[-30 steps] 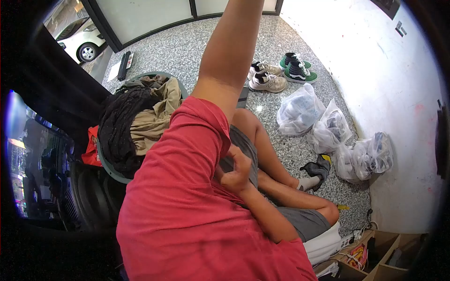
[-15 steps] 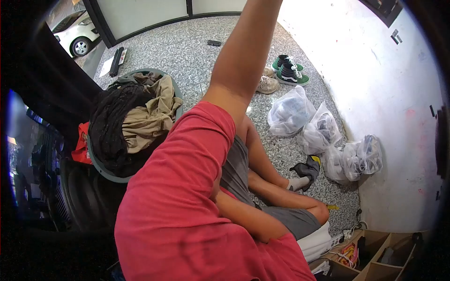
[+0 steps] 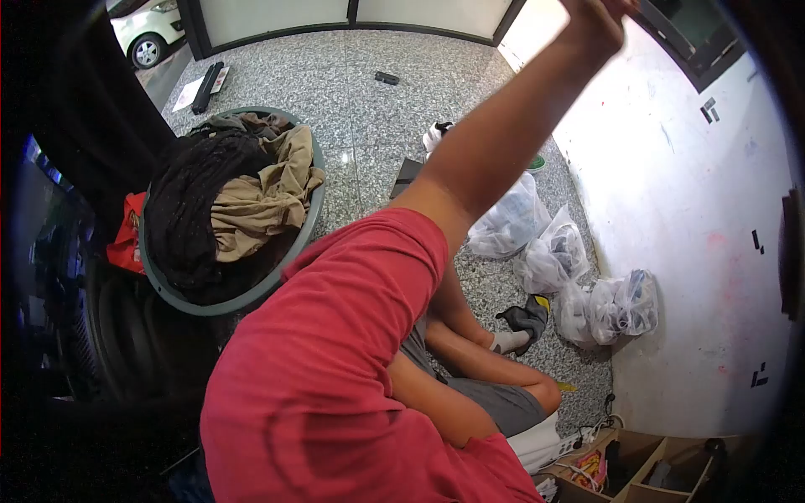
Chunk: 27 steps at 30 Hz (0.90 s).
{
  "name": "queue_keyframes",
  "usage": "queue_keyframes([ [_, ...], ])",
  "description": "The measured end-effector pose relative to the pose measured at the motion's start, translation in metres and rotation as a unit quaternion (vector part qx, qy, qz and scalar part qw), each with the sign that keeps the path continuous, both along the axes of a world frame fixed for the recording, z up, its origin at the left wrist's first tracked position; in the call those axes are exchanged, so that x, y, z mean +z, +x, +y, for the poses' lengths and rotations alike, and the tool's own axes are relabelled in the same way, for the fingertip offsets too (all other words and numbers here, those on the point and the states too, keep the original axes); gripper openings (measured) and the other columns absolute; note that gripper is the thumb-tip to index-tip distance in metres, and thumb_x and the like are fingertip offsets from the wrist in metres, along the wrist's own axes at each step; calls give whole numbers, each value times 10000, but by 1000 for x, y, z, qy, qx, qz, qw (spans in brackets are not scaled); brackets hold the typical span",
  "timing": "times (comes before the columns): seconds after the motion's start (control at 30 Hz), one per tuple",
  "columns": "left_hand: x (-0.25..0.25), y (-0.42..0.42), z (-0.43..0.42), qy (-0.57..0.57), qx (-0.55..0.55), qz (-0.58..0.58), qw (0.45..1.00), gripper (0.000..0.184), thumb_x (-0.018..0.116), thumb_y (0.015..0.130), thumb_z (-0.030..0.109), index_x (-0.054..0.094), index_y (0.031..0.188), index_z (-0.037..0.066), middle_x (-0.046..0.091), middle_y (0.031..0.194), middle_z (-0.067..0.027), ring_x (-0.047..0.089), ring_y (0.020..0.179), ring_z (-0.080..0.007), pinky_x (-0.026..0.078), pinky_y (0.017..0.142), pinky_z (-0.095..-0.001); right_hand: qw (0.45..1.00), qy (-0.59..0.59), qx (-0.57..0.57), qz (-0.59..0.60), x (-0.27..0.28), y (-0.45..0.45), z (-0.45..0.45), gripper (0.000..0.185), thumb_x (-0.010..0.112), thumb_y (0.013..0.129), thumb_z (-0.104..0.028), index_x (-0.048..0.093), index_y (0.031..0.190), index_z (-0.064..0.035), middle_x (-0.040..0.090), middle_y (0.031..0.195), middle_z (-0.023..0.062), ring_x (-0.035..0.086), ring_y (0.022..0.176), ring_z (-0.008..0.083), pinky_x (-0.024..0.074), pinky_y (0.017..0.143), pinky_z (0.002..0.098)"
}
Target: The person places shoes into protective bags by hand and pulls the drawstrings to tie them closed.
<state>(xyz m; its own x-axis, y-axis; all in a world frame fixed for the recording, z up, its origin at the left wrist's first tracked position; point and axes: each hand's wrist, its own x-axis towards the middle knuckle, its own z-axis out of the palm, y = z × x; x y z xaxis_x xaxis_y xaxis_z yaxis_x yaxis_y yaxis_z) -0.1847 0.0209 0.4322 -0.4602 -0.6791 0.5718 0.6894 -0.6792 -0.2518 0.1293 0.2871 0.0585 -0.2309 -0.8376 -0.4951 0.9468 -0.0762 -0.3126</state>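
Observation:
My left arm, in a red sleeve, is raised and reaches to the upper right. At its end my left hand (image 3: 597, 27) is cut off by the top edge, in front of the white wall (image 3: 637, 134). Its fingers are blurred and mostly out of frame, so what it holds, if anything, does not show. The right forearm (image 3: 444, 404) crosses low over the lap in grey shorts (image 3: 495, 398). It passes behind the left upper arm, which hides the right hand. A grey sock (image 3: 507, 342) covers one foot, beside a dark cloth item with a yellow patch (image 3: 528, 320).
A green-grey tub (image 3: 317, 205) heaped with clothes stands left. Clear plastic bags (image 3: 549, 251) line the wall. Shoes (image 3: 434, 134) show partly behind my arm, near a dark flat object (image 3: 407, 176). A wooden compartment box (image 3: 646, 465) and cables lie lower right.
My left arm has swung to the right, bringing part of the hand into view. It now covers much of the shoes and uncovers the dark flat object. The view has shifted slightly.

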Motion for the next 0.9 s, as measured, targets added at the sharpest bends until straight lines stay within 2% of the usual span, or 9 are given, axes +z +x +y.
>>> queue_keyframes([
  [0.17,0,-90,134,-212,237,0,948,649,291,1097,402,617,691,13,650,631,-147,641,506,-245,486,427,-360,997,0,45,-67,-12,1,6,448,591,989,-125,528,1417,-7,632,1342,103,597,1224,219,445,1074,319],
  [0.2,-13,-116,144,-263,596,68,756,418,431,1042,231,662,788,-8,678,731,-164,686,600,-269,519,475,-348,995,1,55,-83,-14,2,6,452,592,988,-125,526,1419,-7,632,1344,103,597,1225,220,446,1074,320],
  [0.23,-42,-131,177,-333,556,54,760,393,429,1028,296,695,873,52,702,782,-140,703,697,-306,551,584,-407,993,2,63,-99,-16,3,5,456,592,987,-125,525,1422,-7,631,1345,103,597,1226,221,446,1075,320],
  [0.27,-50,-61,195,-615,515,-227,552,385,501,1005,431,725,912,132,724,826,-108,706,793,-333,551,720,-462,991,4,69,-114,-18,3,7,460,593,986,-125,523,1425,-7,631,1347,104,597,1227,223,447,1075,321],
  [0.4,-148,-49,246,-761,573,82,295,544,458,1014,578,742,909,126,746,850,-92,724,812,-324,547,771,-495,821,105,243,506,124,-60,44,213,616,907,-26,734,1077,23,733,1066,114,702,977,203,557,908,333],
  [0.43,-178,-53,260,-761,571,111,288,523,478,988,562,753,876,132,754,858,-112,721,801,-358,562,711,-499,865,-73,122,482,136,-80,53,196,614,952,-103,729,1035,33,734,996,102,679,907,184,542,821,312],
  [0.5,-240,-56,286,-807,510,135,265,443,560,951,514,751,832,133,751,823,-107,724,751,-333,563,676,-483,679,-18,75,730,218,-108,32,346,599,1002,-278,719,999,46,703,913,80,654,778,170,523,715,316],
  [0.8,-284,29,299,-799,503,179,275,358,590,924,432,734,783,136,720,720,-75,715,689,-298,540,627,-475,292,17,696,656,241,-118,-131,560,676,922,-530,734,924,27,650,741,65,612,702,151,517,665,321],
  [0.9,-298,28,301,-804,490,196,274,359,600,916,437,733,783,132,720,725,-80,715,695,-303,540,630,-477,407,81,696,587,250,-116,-126,430,730,895,-430,744,995,-12,687,834,65,648,748,158,551,690,336],
])
